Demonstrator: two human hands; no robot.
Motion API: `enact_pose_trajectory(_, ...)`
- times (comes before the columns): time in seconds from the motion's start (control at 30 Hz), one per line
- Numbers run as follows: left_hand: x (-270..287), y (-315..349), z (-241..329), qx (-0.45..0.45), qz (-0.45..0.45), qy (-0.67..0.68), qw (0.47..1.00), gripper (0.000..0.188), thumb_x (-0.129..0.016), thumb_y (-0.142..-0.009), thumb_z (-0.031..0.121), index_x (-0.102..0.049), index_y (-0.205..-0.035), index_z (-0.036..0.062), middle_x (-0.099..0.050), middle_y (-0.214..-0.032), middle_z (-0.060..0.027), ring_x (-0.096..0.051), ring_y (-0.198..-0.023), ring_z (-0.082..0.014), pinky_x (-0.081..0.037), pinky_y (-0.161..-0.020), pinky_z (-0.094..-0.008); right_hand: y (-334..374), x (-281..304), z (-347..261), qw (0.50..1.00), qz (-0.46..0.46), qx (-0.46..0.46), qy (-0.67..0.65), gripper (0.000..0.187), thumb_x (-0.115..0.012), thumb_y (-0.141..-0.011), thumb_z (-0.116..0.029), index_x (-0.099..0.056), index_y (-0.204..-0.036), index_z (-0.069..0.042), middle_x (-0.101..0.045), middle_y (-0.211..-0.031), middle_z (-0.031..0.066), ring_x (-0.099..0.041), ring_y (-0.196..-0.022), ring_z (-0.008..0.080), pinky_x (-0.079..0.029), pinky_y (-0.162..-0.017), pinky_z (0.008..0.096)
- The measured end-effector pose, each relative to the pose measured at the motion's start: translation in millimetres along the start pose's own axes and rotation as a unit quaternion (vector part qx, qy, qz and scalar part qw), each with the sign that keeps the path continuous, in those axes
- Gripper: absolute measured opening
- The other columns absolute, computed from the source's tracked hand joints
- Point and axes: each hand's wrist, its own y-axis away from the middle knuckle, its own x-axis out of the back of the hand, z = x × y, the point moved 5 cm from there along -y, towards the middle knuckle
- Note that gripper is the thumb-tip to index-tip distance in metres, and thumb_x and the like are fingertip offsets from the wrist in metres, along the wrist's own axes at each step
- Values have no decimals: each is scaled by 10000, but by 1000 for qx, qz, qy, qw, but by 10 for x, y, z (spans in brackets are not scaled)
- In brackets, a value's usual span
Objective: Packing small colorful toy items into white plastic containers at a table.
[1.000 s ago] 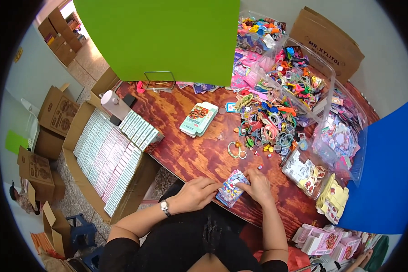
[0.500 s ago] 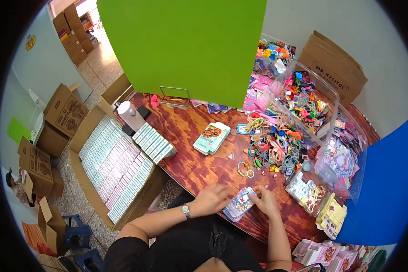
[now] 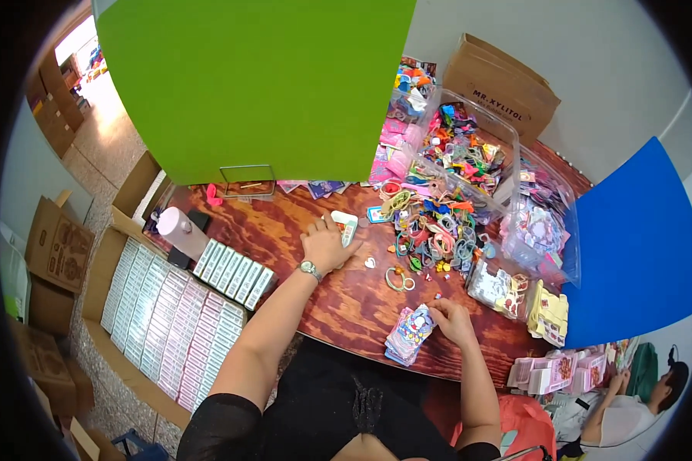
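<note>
My left hand [image 3: 327, 244] lies over a small mint-green carton [image 3: 347, 227] with a food picture, on the wooden table. Its fingers are stretched out with the thumb apart, and the hand hides most of the carton. Close to the table's front edge is a fanned stack of colourful cartoon cards [image 3: 412, 330]. My right hand [image 3: 454, 319] pinches the upper right edge of these cards between thumb and fingers. A ring-shaped trinket [image 3: 398, 280] and a white heart-shaped piece [image 3: 370, 263] rest between the two hands.
Clear plastic bins [image 3: 515, 180] and a heap of small toys [image 3: 442, 230] fill the right side. A row of small boxes [image 3: 234, 274] and a pink bottle [image 3: 183, 233] stand left, beside a large packed carton [image 3: 173, 323]. A person [image 3: 630, 411] sits at lower right.
My left hand has moved from beside the cards, forward and left onto the mint-green carton. My right hand stays at the cards, which are fanned differently. The whole view has shifted.
</note>
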Motion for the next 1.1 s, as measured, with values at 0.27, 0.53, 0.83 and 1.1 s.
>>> enact_pose_trajectory(0.27,5,-82,-54,-22,-22,43,999,1228,-711,-699,757,-360,-1437,-159,-619,-1165,-306,-642,-1055,-436,-570,-811,-488,109,27,-153,999,35,-29,19,249,-705,-912,-182,-716,-1117,-41,-739,-939,127,-724,-810,205,-563,-722,337)
enact_pose_trajectory(0.53,15,-2,-9,-45,15,46,998,1108,-817,-678,607,-419,-1354,-176,-636,-1096,-270,-648,-1014,-401,-570,-779,-445,169,-1,-165,998,18,-5,53,380,-736,-867,-290,-699,-1175,-70,-713,-1012,169,-713,-861,298,-559,-775,408)
enact_pose_trajectory(0.83,326,327,-48,-9,62,88,994,1130,-861,-660,344,-256,-1497,-114,-542,-1269,-284,-584,-1135,-407,-544,-884,-463,33,24,-820,965,145,176,131,298,-719,-885,-136,-678,-1160,-31,-668,-1095,161,-661,-1003,332,-535,-854,410)
enact_pose_trajectory(1.1,657,1195,216,-131,178,308,925,1035,-813,-660,266,-297,-1487,-81,-477,-1297,-271,-529,-1213,-416,-493,-991,-449,-100,-444,-1664,955,162,239,-67,364,-746,-857,-65,-661,-1207,-12,-665,-1093,179,-668,-958,327,-555,-801,399)
